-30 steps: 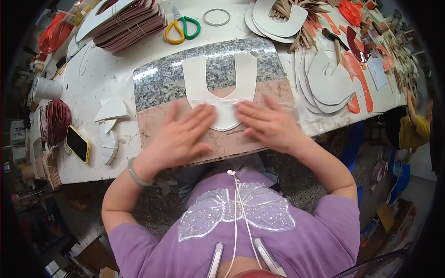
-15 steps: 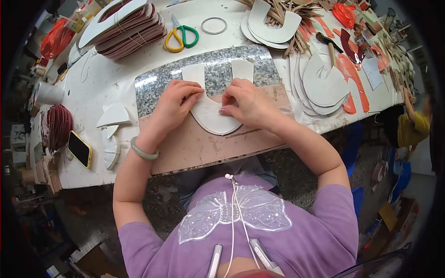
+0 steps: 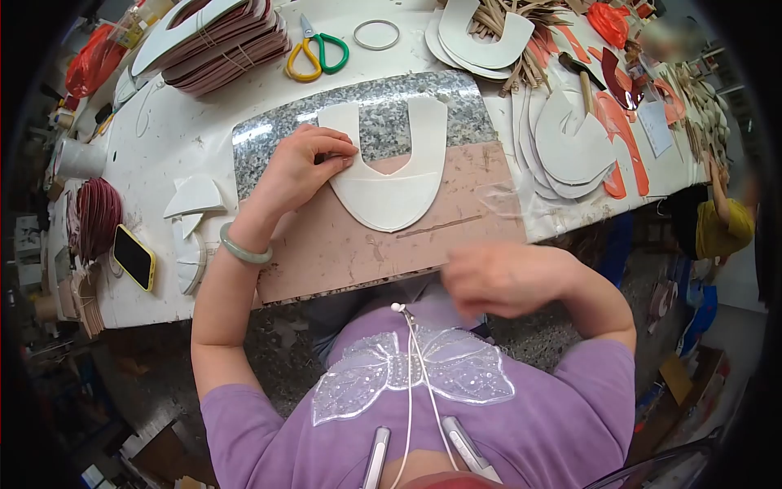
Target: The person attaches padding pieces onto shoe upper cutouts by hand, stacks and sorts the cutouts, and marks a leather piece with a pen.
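A white U-shaped piece (image 3: 387, 200), perhaps a shoe upper, lies flat with its curved end toward me and a seam line across it. My left hand (image 3: 303, 163) pinches its left inner edge between thumb and fingers. Beneath the piece are a tan board (image 3: 326, 253) and a speckled stone slab (image 3: 273, 151). My right hand (image 3: 509, 279) hovers off the front edge of the board, away from the piece. Motion smears its fingers, so whether it holds anything does not show.
Scissors (image 3: 307, 61) and a metal ring (image 3: 376, 34) lie behind the slab. Tied stacks (image 3: 228, 61) stand back left; a phone (image 3: 134, 257) and white scraps (image 3: 194, 197) lie left. White cut pieces (image 3: 574, 155) and a hammer (image 3: 585, 88) are at right. A person (image 3: 721, 224) is far right.
My right hand has left the white piece and moved toward me, past the front edge of the board. The left hand keeps its hold on the left edge.
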Tool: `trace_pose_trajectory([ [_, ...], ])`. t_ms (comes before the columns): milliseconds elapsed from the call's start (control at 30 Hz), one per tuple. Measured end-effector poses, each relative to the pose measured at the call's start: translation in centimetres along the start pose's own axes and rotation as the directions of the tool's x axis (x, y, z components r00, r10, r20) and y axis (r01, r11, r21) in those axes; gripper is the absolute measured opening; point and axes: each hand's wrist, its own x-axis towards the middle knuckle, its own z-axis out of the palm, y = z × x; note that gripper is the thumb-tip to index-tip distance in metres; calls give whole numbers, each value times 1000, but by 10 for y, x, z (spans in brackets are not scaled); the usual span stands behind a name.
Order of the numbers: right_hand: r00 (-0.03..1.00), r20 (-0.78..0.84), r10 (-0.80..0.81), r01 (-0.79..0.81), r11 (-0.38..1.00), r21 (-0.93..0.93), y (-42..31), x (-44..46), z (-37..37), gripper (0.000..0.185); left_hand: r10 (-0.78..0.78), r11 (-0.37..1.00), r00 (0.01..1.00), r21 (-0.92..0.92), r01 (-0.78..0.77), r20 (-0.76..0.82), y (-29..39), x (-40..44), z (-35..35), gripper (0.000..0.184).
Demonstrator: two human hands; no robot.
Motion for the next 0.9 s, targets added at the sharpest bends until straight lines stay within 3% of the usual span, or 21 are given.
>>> trace_pose_trajectory([
  [33, 1000, -5, 3, -3, 1000, -2, -7, -8, -9, 10, -57, 997, 998, -52, 58, 19, 2, 1, -2, 20],
  [67, 966, 199, 167, -194, 972, 129, -15, -14, -19, 11, -111, 988, 993, -102, 115, 44, 3, 1, -4, 20],
  [100, 867, 409, 286, -396, 892, 216, -18, -18, -24, 13, -163, 974, 984, -148, 172, 71, 4, 2, -5, 21],
  [133, 904, 152, 400, -427, 863, 271, -15, -16, -22, 17, -237, 932, 972, -281, 228, 4, 6, 2, -5, 23],
  [167, 861, -111, 496, -438, 835, 333, -9, -9, -17, 21, -317, 871, 947, -412, 269, -53, 8, 0, -6, 26],
  [200, 806, -362, 468, -474, 877, 77, 9, 0, -4, 33, -309, 876, 950, -406, 262, -53, 10, -5, -8, 26],
  [267, 797, -600, 64, -349, 860, -372, 36, 30, 10, 59, -425, 646, 888, -746, 160, -177, 12, -22, -13, 34],
  [333, 836, -527, 153, -378, 856, -352, 55, 49, 27, 76, -498, 430, 867, -873, 230, -17, 13, -49, -22, 41],
  [367, 834, -531, 150, -377, 858, -349, 58, 55, 32, 76, -498, 435, 867, -870, 232, -17, 15, -58, -19, 41],
  [433, 842, -502, 197, -438, 793, -423, 59, 62, 40, 77, -531, 253, 836, -917, 310, 136, 20, -73, -10, 45],
  [500, 828, -544, 140, -419, 798, -432, 63, 61, 46, 76, -503, 225, 855, -937, 267, 123, 30, -76, -2, 45],
  [533, 809, -563, 168, -463, 772, -434, 63, 59, 46, 76, -464, 221, 873, -934, 280, 151, 32, -75, 2, 45],
  [667, 813, -576, 84, -393, 809, -437, 62, 59, 47, 76, -579, 336, 815, -905, 262, 21, 39, -64, 15, 42],
  [800, 810, -583, 68, -347, 856, -382, 57, 59, 46, 80, -432, 405, 876, -821, 402, 216, 8, -64, 16, 40],
  [900, 772, -636, 3, -292, 890, -350, 54, 52, 43, 72, -504, 625, 862, -661, 415, 65, 31, -55, 25, 36],
])
